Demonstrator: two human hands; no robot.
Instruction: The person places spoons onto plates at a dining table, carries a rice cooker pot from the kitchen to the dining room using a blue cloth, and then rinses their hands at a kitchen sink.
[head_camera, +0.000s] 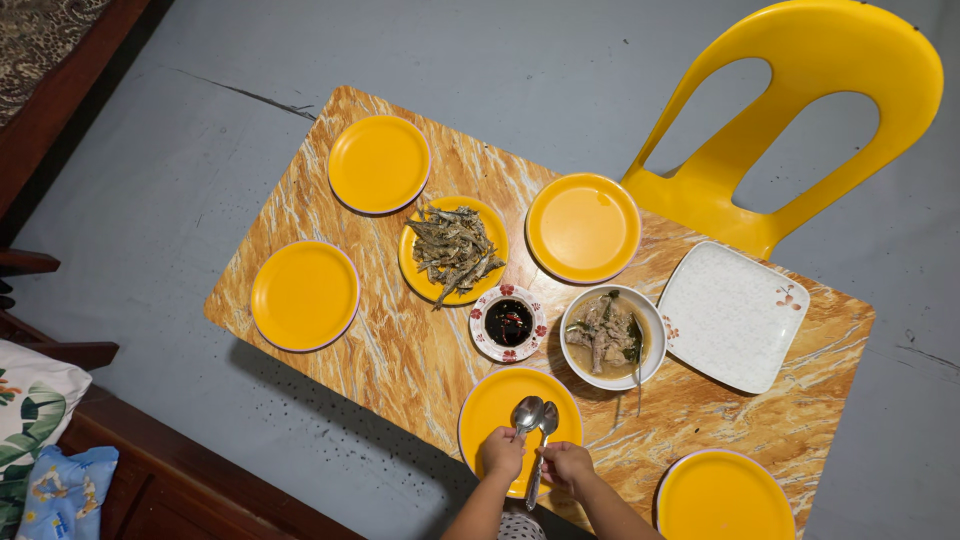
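Note:
My left hand (502, 452) is closed on a metal spoon (527, 411) whose bowl lies over a yellow plate (495, 402) at the table's near edge. Right beside it, my right hand (568, 464) grips a second metal spoon (549, 417) by its handle, also over that plate. The two spoon bowls sit side by side and almost touch. Just beyond the plate stand a small flowered dish of dark sauce (508, 323) and a white bowl of soup with meat and greens (612, 336).
A marbled orange table (400, 350) carries several more empty yellow plates (304, 295), a yellow plate of dried fish (453, 249) and a white square plate (730, 315). A yellow plastic chair (790, 110) stands at the far side. Wooden furniture with cushions (40, 440) is at left.

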